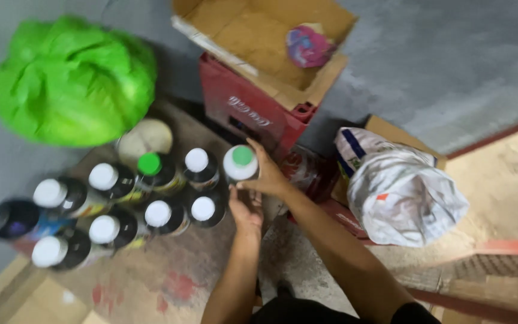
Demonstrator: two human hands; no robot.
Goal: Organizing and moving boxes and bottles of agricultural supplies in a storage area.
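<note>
Both hands meet at one bottle: the right hand curls around the far side of the clear bottle with a white and green cap, fingers closed on it, while the left hand is cupped half open just below it, fingertips at the bottle's base; whether they press against it I cannot tell. That bottle stands at the right end of a cluster of dark bottles packed close together on a worn brown board on the floor. Most of these wear white caps, one has a green cap, and what is inside them cannot be made out from above.

Just behind the held bottle stands a red plastic crate. On it rests an open cardboard box, nearly bare inside but for a crumpled pink and blue wad in its far corner. To the left sits a bulging bright green plastic bag, tied shut, contents hidden. To the right lies a stuffed white plastic bag, also closed, leaning against a second cardboard box.
</note>
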